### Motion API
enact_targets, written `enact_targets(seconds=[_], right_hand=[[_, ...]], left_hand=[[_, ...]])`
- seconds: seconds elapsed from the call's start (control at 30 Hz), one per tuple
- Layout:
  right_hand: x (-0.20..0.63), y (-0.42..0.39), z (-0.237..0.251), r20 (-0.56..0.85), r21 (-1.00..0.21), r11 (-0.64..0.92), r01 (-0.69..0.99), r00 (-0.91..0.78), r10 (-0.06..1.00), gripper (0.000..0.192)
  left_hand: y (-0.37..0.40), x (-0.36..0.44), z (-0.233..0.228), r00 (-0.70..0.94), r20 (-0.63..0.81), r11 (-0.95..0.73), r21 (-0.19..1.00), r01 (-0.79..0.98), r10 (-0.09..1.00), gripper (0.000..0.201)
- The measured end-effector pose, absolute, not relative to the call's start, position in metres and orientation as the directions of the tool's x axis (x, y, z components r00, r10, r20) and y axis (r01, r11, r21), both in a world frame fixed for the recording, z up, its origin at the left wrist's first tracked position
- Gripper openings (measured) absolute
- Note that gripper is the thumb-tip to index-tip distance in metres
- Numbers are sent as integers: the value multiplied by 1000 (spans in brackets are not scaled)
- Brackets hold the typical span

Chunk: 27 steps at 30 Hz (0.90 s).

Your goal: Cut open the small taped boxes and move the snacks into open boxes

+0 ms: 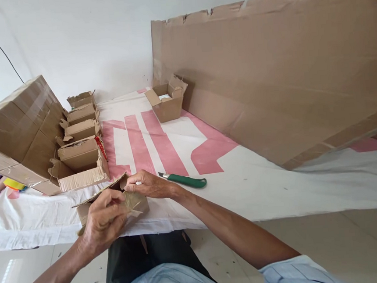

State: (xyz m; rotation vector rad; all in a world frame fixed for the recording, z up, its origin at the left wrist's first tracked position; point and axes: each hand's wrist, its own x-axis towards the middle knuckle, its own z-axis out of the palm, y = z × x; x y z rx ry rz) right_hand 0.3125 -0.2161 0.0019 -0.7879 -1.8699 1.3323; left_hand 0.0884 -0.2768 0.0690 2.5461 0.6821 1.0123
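A small open cardboard box (140,204) sits at the table's front edge, partly hidden behind my hands. Its flap edge rises along the far side. A piece of clear yellowish packing tape (132,201) lies against the box, with a loose end sticking out. My left hand (105,217) is closed, its thumb and fingers pinching the tape. On the far side of the tape, my right hand (151,184) is closed at the box's upper edge; its fingertips pinch the tape there. Just beyond my right wrist lies a green utility knife (187,180), blade pointing left.
Several open cardboard boxes (83,166) stand in a row at left, beside a wall of taped cartons (19,130). Another open box (167,108) holds something white. A large cardboard sheet (268,73) leans at the back right. A white and pink cloth (245,189) covers the table.
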Motion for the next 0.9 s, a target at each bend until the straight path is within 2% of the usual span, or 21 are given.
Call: enact_targets(seconds=[0.1, 0.2, 0.27, 0.37, 0.47, 0.57, 0.67, 0.77, 0.83, 0.9], right_hand=[[314, -222, 4, 255, -950, 311, 19, -528, 810, 51], [319, -237, 8, 432, -890, 457, -5, -335, 838, 48], [321, -250, 10, 548, -817, 573, 61, -228, 805, 44], [320, -269, 10, 611, -736, 651, 188, -231, 757, 35], [313, -278, 7, 580, -740, 629, 239, -247, 776, 15], [305, -281, 4, 570, -769, 604, 211, -203, 796, 23], [299, -282, 2, 592, -761, 612, 213, -155, 791, 25], [296, -283, -1, 626, -733, 636, 243, -124, 769, 25], [294, -285, -2, 659, -701, 660, 268, -110, 744, 26], [292, -287, -3, 699, -662, 693, 286, -96, 708, 25]], left_hand=[[-270, 93, 71, 580, 492, -734, 606, 307, 649, 13], [-266, 95, 68, 538, 410, -626, 713, 315, 737, 19], [-264, 95, 67, 524, 363, -578, 745, 334, 771, 20], [-263, 97, 67, 523, 318, -543, 758, 360, 791, 18], [-262, 99, 69, 547, 310, -556, 745, 368, 778, 16], [-262, 100, 69, 572, 361, -628, 679, 380, 737, 11], [-262, 96, 61, 582, 416, -699, 571, 431, 699, 32], [-261, 90, 50, 595, 388, -703, 499, 507, 705, 56], [-258, 87, 45, 594, 351, -684, 476, 552, 724, 61], [-256, 86, 45, 596, 325, -673, 462, 577, 734, 53]])
